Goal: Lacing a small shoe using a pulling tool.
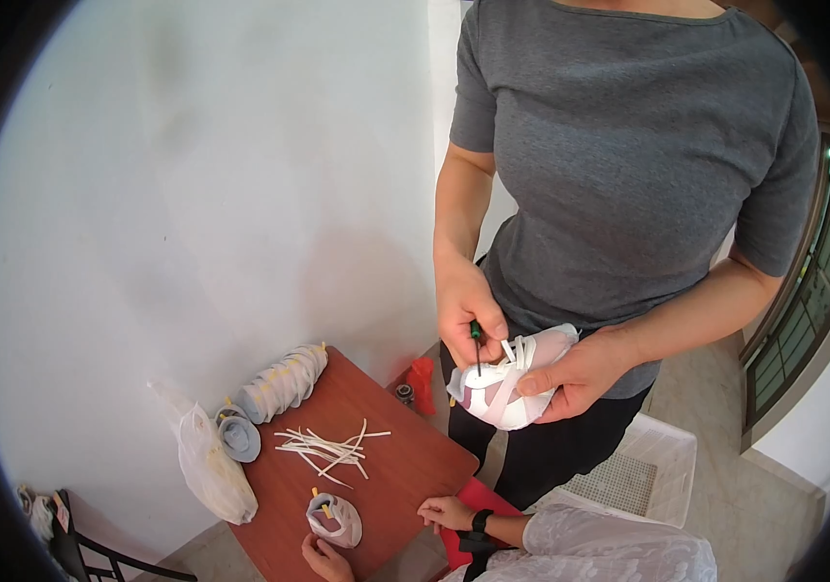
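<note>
On the red-brown table sits a pink-and-white shoe top that seems light, soft and squashy, best held by its sides, with the left hand right by it, its grip impossible to tell, and the right hand loose, fingers apart.

white crate on pale floor, red bag, black chair

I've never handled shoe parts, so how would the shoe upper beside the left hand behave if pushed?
The shoe upper is probably light, being a hollow shell. Its thin-looking sides would likely flex. Its opening faces up on the brown table, so it may slide rather than roll.
</note>
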A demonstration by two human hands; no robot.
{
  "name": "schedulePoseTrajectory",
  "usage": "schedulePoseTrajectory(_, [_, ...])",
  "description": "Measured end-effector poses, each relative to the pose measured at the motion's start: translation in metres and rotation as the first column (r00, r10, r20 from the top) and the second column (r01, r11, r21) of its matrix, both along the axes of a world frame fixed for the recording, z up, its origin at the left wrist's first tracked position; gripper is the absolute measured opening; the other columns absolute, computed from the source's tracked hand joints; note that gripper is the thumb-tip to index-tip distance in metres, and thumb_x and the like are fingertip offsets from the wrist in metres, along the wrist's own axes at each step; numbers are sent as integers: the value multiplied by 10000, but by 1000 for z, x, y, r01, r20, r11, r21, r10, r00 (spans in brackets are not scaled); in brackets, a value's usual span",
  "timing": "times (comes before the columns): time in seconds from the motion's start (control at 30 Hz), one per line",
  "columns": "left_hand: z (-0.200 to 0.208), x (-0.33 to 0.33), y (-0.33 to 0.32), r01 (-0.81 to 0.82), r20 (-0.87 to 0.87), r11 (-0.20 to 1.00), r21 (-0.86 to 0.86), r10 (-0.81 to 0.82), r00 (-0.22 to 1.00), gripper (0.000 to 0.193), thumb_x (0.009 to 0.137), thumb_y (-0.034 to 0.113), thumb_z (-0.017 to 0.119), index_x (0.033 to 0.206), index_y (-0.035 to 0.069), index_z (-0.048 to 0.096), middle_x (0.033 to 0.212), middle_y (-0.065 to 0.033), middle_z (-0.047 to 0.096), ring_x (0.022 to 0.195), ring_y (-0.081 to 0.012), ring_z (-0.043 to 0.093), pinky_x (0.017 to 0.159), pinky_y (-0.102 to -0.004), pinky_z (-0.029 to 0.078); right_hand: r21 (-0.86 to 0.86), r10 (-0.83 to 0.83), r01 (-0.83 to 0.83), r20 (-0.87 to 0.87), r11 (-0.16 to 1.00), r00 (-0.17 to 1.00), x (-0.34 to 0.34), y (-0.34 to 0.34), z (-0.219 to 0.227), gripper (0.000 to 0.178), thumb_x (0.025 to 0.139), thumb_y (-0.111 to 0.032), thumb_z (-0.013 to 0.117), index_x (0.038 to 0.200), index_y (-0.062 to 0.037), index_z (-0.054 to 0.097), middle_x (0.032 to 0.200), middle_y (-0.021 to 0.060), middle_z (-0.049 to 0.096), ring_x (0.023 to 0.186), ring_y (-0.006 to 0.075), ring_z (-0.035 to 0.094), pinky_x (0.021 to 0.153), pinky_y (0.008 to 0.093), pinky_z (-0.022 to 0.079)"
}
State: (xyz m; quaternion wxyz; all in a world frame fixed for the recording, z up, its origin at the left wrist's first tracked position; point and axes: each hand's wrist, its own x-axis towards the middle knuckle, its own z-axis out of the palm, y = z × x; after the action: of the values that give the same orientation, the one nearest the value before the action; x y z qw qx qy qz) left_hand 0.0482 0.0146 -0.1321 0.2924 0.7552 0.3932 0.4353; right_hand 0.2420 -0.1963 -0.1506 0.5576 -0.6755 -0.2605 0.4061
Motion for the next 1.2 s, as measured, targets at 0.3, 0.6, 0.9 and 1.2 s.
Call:
schedulePoseTrajectory(0.3, [-3,0,0,-17,-22,1000,13,18,1000,318,906,203,533,1108,-41,561,1077,-233,579,1004,-377,543,904,-426,424,-11,1,-1,-3,1000,1000,-1,1,5,189,937,-196,518,1001,-37,597,813,45,637,541,107,609,501,237,483])
schedulePoseTrajectory(0.6, [2,-1,-1,-20,-30,1000,-6,19,999,315,903,197,533,1108,-41,560,1078,-234,578,1003,-377,543,902,-424,425,12,-12,12,-19,1000,1000,-2,1,5,189,936,-218,531,962,-41,592,791,37,630,538,104,604,495,236,477])
schedulePoseTrajectory(0.9, [-3,-1,1,-24,-35,999,-26,23,999,314,899,194,536,1104,-41,560,1072,-229,580,998,-372,544,895,-423,427,10,-16,16,-30,1000,999,-3,1,8,184,934,-205,533,975,-36,593,791,40,629,529,107,599,488,238,477])
schedulePoseTrajectory(1.2, [-1,0,1,-20,-37,1000,0,20,999,311,901,190,534,1108,-41,559,1068,-229,580,991,-375,546,890,-422,431,14,-24,25,-39,1000,999,-3,1,10,181,934,-193,531,974,-28,592,792,46,629,526,107,597,488,242,482])
